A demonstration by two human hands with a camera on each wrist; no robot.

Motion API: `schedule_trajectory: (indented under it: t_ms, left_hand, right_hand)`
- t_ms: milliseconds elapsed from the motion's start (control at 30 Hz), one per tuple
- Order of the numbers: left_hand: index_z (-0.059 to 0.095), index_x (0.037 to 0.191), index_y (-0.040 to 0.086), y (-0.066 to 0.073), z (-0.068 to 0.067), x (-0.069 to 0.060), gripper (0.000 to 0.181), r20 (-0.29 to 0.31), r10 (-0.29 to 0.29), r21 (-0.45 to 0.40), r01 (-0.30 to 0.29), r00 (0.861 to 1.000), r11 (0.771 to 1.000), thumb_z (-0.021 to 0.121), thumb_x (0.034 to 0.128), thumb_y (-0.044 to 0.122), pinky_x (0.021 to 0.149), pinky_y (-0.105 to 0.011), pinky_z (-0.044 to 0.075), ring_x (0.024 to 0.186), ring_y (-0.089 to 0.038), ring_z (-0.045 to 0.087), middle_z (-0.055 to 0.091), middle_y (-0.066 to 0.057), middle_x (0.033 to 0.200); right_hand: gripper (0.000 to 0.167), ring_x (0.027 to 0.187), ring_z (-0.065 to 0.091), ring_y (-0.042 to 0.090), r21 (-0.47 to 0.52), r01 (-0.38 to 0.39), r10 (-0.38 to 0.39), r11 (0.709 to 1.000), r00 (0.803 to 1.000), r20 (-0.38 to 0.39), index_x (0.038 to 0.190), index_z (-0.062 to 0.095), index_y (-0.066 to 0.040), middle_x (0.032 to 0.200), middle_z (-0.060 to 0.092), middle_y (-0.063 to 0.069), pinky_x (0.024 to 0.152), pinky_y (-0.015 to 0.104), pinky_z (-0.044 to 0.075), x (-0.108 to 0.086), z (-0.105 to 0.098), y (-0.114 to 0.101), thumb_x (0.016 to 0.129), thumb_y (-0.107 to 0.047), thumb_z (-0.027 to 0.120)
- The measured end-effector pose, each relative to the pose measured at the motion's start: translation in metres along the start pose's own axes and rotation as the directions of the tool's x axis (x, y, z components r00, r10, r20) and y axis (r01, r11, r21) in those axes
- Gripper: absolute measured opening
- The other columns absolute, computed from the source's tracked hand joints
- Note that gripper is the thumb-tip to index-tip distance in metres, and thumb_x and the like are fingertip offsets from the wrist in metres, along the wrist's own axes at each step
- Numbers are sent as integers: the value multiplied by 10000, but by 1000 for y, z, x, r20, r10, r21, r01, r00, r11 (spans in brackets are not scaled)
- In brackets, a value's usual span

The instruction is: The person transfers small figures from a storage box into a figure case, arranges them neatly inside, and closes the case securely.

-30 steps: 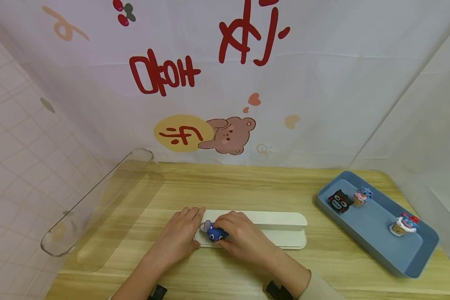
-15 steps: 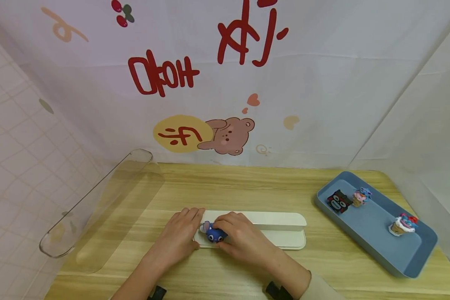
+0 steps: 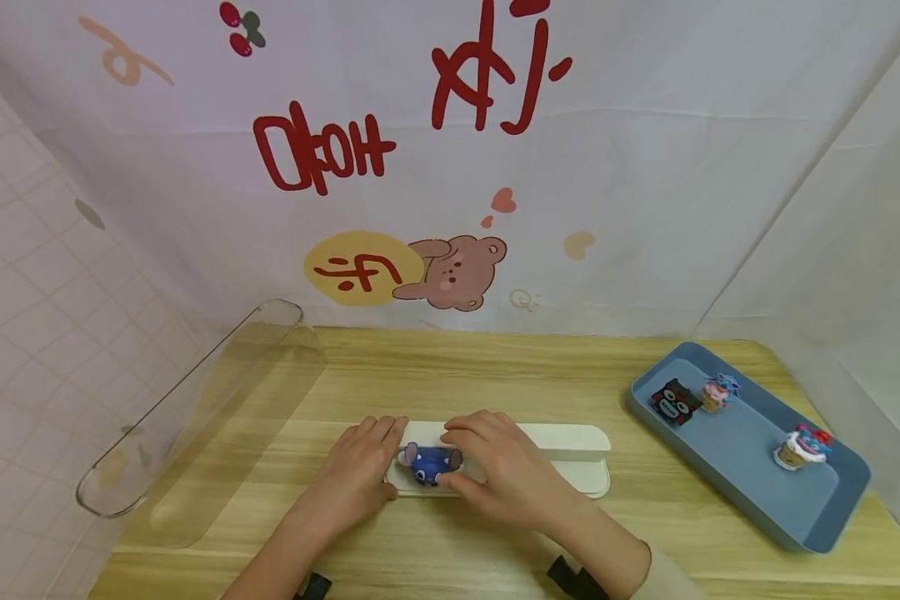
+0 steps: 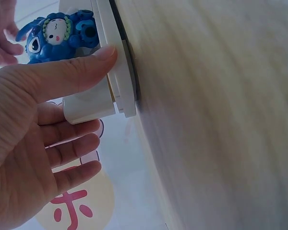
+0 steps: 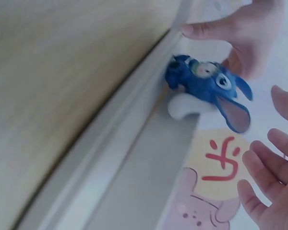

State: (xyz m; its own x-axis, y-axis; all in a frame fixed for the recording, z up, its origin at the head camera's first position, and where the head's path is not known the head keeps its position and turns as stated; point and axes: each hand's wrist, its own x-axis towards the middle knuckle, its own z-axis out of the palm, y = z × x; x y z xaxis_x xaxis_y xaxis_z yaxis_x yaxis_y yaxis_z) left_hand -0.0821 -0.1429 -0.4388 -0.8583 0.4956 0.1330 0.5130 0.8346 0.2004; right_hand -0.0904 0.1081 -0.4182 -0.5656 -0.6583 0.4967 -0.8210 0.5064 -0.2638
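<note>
A blue long-eared figurine (image 3: 429, 464) stands at the left part of a long white stand (image 3: 587, 477). The left hand (image 3: 356, 473) grips the stand's left end, its thumb on the front edge and its fingers behind, as the left wrist view shows. Just right of the figurine is the right hand (image 3: 506, 467), its thumb and fingers spread apart with a gap to the toy. In the right wrist view the figurine (image 5: 206, 81) shows its ears and a white part under it, and the right hand (image 5: 273, 177) holds nothing.
A blue tray (image 3: 742, 467) at the right holds a dark owl-like piece (image 3: 675, 402) and two cupcake-like figurines (image 3: 801, 447). A clear container (image 3: 217, 417) stands at the left. Behind the wooden table hangs a printed white cloth (image 3: 622, 167).
The right hand has let go of the blue figurine and moved slightly right, its fingers spreading. More of the figurine shows. The left hand stays at the stand's end.
</note>
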Motion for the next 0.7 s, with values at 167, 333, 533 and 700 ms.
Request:
schedule_trajectory:
  t_ms: [167, 333, 533, 700]
  left_hand:
    - [566, 1424, -58, 0, 0, -1, 949, 0, -4, -13, 4, 1000, 1000, 1022, 616, 140, 1016, -511, 503, 1175, -319, 585, 633, -151, 1312]
    - [560, 1433, -54, 0, 1, -1, 951, 4, -5, -12, 5, 1000, 1000, 1020, 624, 137, 1021, -511, 502, 1187, -321, 584, 631, -154, 1320]
    - [559, 1423, -66, 1, 0, 0, 943, -5, -2, -17, 2, 1000, 1000, 1018, 622, 122, 1004, -521, 507, 1183, -330, 585, 632, -157, 1301]
    - [558, 1421, -73, 2, -1, -1, 933, -6, -6, -22, 6, 1000, 1000, 1013, 627, 107, 1005, -521, 505, 1185, -333, 583, 631, -160, 1301]
  right_hand:
    - [419, 1154, 640, 192, -15, 11, -11, 1000, 998, -60, 1195, 716, -75, 1258, 691, 35, 986, 384, 521, -4, -16, 4, 892, -332, 846]
    - [411, 1137, 651, 229, -48, 23, -29, 999, 991, -128, 1210, 701, -65, 1264, 685, 50, 963, 444, 536, -12, -30, 13, 1000, -417, 713]
    - [517, 1146, 655, 281, -78, -34, 20, 996, 985, -173, 1228, 695, -44, 1286, 683, 82, 963, 479, 526, -26, -49, 26, 1063, -512, 548]
    - [598, 1147, 656, 340, -88, -101, 80, 991, 974, -212, 1247, 691, -14, 1294, 681, 133, 960, 493, 507, -39, -65, 39, 1056, -556, 525]
